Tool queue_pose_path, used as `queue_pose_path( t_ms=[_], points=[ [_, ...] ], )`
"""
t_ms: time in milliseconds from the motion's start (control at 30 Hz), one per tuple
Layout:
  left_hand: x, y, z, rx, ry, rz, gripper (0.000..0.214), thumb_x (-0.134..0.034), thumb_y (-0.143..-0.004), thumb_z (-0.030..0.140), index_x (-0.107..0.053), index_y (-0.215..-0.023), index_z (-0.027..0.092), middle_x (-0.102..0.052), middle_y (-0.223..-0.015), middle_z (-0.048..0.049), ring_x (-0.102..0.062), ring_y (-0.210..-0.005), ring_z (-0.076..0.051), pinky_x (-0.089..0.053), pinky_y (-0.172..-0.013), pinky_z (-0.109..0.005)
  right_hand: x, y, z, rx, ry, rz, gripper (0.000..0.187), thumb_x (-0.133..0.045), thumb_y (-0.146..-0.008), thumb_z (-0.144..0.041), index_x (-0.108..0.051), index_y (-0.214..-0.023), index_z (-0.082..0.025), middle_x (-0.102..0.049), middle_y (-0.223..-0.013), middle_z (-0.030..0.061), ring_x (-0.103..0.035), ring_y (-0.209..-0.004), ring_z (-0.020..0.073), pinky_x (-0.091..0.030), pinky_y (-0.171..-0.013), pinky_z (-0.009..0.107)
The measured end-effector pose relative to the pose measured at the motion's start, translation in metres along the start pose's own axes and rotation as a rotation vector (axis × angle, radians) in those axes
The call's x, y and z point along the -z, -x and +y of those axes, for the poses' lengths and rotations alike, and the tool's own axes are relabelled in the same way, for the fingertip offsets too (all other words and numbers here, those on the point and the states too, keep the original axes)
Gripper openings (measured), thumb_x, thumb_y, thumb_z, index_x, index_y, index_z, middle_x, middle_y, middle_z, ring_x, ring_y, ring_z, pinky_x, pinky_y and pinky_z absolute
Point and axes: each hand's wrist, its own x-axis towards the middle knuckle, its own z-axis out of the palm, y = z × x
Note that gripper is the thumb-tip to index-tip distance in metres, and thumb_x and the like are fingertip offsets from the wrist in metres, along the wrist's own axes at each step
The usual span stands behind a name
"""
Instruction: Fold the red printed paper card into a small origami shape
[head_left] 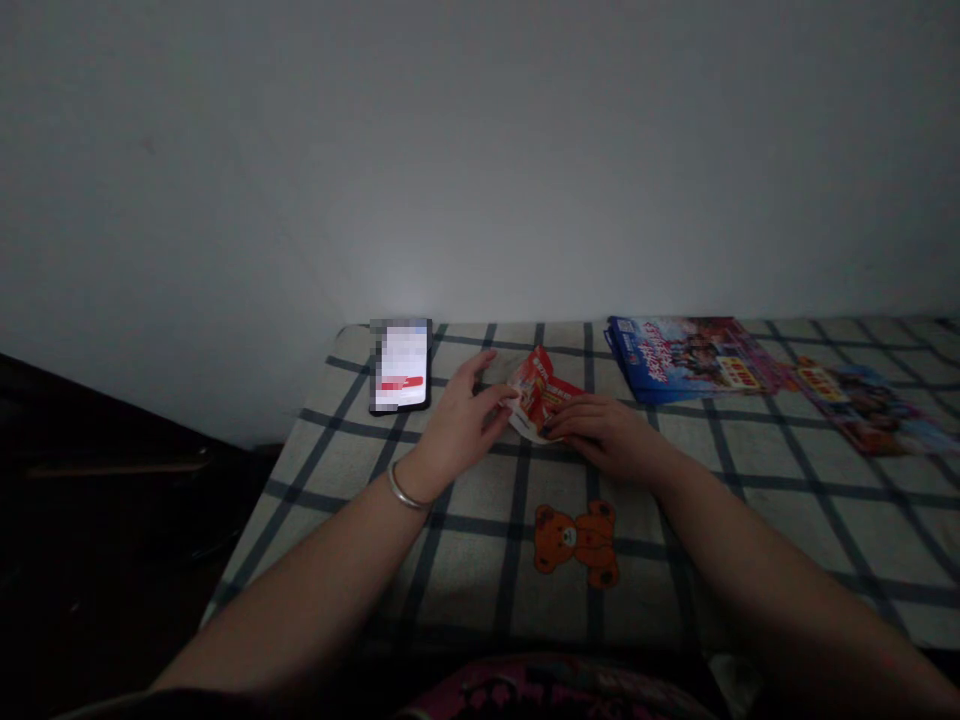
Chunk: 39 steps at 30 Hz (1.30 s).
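A small red and white paper packet [541,397] lies crumpled on the checked tablecloth [480,560]. My left hand [459,422], with a silver bangle at the wrist, pinches the packet's left edge between thumb and fingers. My right hand [606,436] lies palm down with its fingertips pressed on the packet's lower right part.
A lit phone [401,366] lies to the left of my left hand, near the table's back edge by the wall. A blue printed box [686,357] and a colourful booklet [862,402] lie at the back right. An orange bear print [577,541] marks the cloth near me.
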Motion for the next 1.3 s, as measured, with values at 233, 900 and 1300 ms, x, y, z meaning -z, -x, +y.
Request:
queue_pose_path(
  t_ms=[233,900,1300],
  points=[
    [0.004,-0.003,0.004,-0.185,-0.046,-0.140,0.021,-0.061,-0.088,0.019,-0.065,-0.108,0.022,-0.035,-0.149,-0.0096,-0.030,-0.140,-0.032,-0.037,-0.111,-0.055,0.004,0.003,0.004,-0.079,-0.018,0.018,0.023,-0.046,-0.093,-0.015,-0.067,-0.102,-0.021,-0.071,-0.102,0.0070,-0.063,-0.099,0.0219,-0.048,-0.092,0.041],
    [0.004,-0.004,0.014,-0.444,-0.019,-0.315,0.017,-0.061,-0.089,0.027,-0.072,-0.101,0.031,-0.062,-0.124,-0.0001,-0.043,-0.132,-0.023,-0.027,-0.117,-0.050,-0.015,-0.006,0.005,-0.314,0.193,0.127,0.016,-0.055,-0.090,-0.021,-0.069,-0.097,-0.020,-0.071,-0.094,0.0073,-0.061,-0.089,0.0239,-0.044,-0.083,0.039],
    [0.003,-0.004,0.016,-0.448,-0.012,-0.357,0.017,-0.058,-0.090,0.024,-0.070,-0.101,0.028,-0.066,-0.119,0.0008,-0.047,-0.128,-0.022,-0.027,-0.116,-0.047,-0.021,-0.013,0.002,-0.439,0.199,0.149,0.011,-0.062,-0.086,-0.021,-0.071,-0.092,-0.021,-0.071,-0.094,0.0060,-0.061,-0.090,0.0238,-0.045,-0.085,0.040]
  ],
)
